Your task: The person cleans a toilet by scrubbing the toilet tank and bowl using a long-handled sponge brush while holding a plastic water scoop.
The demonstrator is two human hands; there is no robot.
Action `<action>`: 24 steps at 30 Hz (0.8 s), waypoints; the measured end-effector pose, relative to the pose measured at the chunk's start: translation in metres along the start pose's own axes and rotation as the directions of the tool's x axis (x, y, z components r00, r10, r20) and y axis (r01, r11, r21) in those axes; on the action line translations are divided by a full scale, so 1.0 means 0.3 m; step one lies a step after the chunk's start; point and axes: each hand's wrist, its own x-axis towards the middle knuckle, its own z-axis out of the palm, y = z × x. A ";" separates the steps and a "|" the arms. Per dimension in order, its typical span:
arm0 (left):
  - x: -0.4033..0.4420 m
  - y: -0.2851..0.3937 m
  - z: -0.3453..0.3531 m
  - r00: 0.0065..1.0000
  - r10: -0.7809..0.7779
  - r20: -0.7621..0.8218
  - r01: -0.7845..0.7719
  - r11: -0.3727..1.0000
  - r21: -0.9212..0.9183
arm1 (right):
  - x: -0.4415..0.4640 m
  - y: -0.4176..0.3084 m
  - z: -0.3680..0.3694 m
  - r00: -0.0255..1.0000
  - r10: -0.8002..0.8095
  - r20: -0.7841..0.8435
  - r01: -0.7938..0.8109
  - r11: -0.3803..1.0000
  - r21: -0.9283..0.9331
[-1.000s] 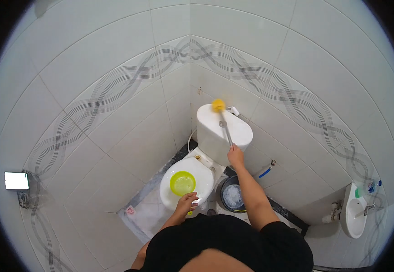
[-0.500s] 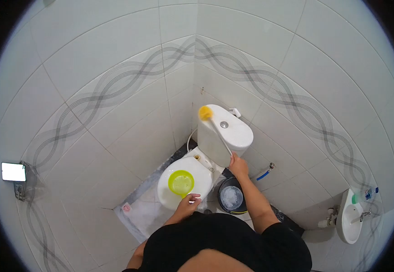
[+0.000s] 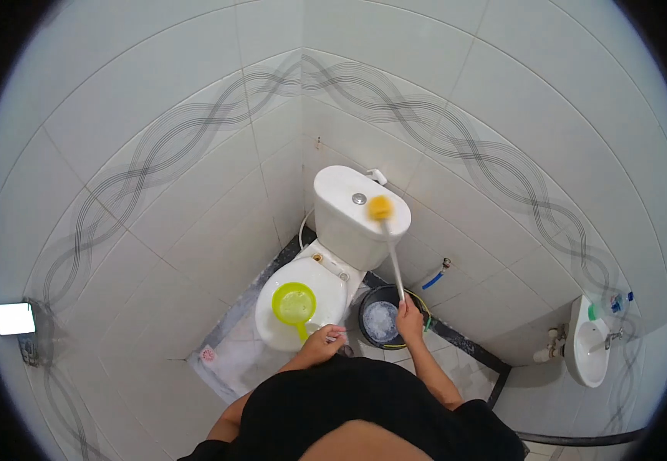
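My right hand is closed round the lower end of a long-handled brush. Its yellow head, slightly blurred, is over the right part of the white toilet tank. A green dipper lies on the closed toilet lid, its handle pointing down toward my left hand. The fingers of my left hand are curled near that handle, and whether they hold anything is too small to make out. Beside the toilet, a black bucket contains foamy water.
A small sink with a tap is on the right wall. A blue-ended hose fitting sticks out of the wall above the bucket. At the far left a bright-screened device rests by the wall. A pink drain cover is on the floor.
The brush head has moved from the tank's left end to its right part, and my right hand has come lower, nearer the bucket. The whole view has shifted slightly.
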 end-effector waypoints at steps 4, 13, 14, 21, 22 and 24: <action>-0.003 0.045 -0.002 0.999 -0.020 0.037 0.019 1.000 0.019 | 0.016 -0.014 -0.031 0.981 0.046 0.188 0.008 0.962 -0.274; -0.011 -0.002 -0.013 0.992 -0.031 0.119 0.021 0.996 0.083 | 0.092 -0.031 0.040 0.989 -0.021 0.146 0.054 0.972 -0.227; -0.020 0.000 -0.014 0.993 -0.016 0.114 -0.001 0.990 0.144 | 0.120 0.015 0.086 0.999 -0.040 0.012 0.041 0.995 -0.086; -0.024 0.055 -0.058 0.937 -0.209 0.281 0.083 0.912 0.402 | 0.120 -0.134 0.039 0.980 0.014 0.200 0.032 0.973 -0.228; -0.024 0.067 -0.053 0.938 -0.208 0.279 0.086 0.915 0.394 | 0.137 -0.113 0.054 0.984 -0.015 0.176 0.053 0.976 -0.209; -0.024 0.086 -0.058 0.924 -0.241 0.297 0.119 0.919 0.376 | 0.173 -0.028 0.157 0.991 -0.076 0.112 0.086 0.992 -0.091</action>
